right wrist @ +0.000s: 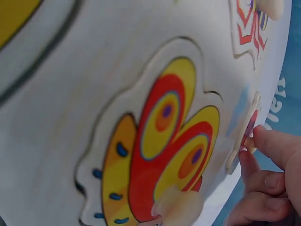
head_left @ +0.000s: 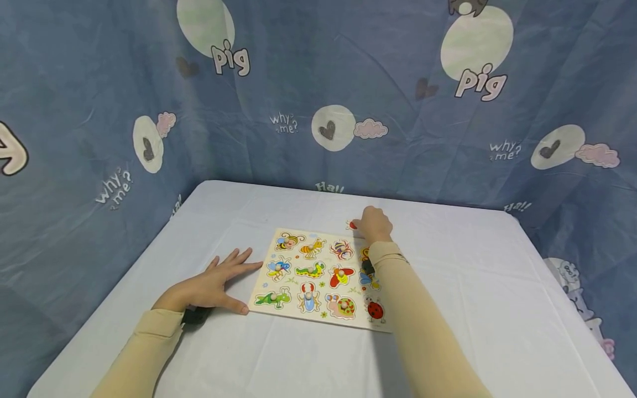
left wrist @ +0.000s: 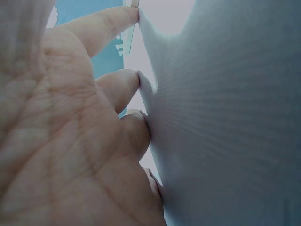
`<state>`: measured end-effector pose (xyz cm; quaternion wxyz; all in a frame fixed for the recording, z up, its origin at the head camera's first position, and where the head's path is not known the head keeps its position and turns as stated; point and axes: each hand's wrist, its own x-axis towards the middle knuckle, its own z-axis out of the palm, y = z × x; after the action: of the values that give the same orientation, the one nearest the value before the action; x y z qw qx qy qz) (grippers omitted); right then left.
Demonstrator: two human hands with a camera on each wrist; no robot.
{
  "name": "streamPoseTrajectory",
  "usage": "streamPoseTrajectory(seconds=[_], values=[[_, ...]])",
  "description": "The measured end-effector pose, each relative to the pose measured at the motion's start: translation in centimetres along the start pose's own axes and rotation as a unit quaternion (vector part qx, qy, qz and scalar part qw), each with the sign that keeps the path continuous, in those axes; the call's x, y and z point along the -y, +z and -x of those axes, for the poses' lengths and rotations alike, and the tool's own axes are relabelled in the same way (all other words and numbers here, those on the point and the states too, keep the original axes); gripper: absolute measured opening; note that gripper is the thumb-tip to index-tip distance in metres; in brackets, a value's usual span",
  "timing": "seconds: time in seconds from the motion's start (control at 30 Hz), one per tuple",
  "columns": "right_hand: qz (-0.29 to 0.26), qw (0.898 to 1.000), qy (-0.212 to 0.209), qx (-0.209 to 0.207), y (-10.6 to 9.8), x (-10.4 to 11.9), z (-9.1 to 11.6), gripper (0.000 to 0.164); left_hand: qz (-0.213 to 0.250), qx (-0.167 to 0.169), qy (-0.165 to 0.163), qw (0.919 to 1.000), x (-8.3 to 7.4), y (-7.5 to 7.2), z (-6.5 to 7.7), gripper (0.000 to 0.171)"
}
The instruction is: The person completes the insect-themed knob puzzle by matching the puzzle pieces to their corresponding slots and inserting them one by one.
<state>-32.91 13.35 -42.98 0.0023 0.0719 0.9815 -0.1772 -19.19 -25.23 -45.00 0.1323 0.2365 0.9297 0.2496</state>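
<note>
A wooden knob puzzle board (head_left: 296, 311) with several colourful insect pieces lies on the table. My left hand (head_left: 211, 283) rests flat beside it, fingers spread, with the thumb and index fingertips at its left edge; the left wrist view shows the palm and fingertips against the white surface. At the board's far right corner, my right hand (head_left: 374, 225) pinches the knob of a red puzzle piece (right wrist: 248, 129) between thumb and finger. Which insect it pictures is hard to tell. Below it in the right wrist view is a red and yellow butterfly piece (right wrist: 146, 183) with a knob.
White cloth covers the table (head_left: 478, 276). A blue patterned curtain (head_left: 398, 155) hangs along the back and left side. The right forearm (head_left: 423, 320) covers part of the board's right column, where a ladybug picture (head_left: 375, 310) shows near the front corner.
</note>
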Motion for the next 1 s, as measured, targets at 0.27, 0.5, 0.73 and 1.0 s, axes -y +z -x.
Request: streamPoseTrajectory(seconds=[0.27, 0.5, 0.73, 1.0], values=[[-0.013, 1.0, -0.012, -0.005, -0.5, -0.2, 0.3, 0.026, 0.0, -0.001, 0.003, 1.0, -0.1, -0.1, -0.1, 0.107], [-0.029, 0.999, -0.022, -0.017, -1.2, -0.9, 0.3, 0.029, 0.003, -0.001, 0.004, 1.0, -0.1, -0.2, 0.1, 0.106], [-0.047, 0.999, -0.018, -0.001, -1.6, -2.0, 0.2, 0.034, 0.006, -0.001, 0.002, 1.0, 0.0, 0.0, 0.1, 0.106], [-0.077, 0.995, -0.065, 0.028, -2.8, -4.2, 0.8, 0.032, 0.005, -0.002, 0.005, 1.0, 0.3, 0.2, -0.1, 0.106]])
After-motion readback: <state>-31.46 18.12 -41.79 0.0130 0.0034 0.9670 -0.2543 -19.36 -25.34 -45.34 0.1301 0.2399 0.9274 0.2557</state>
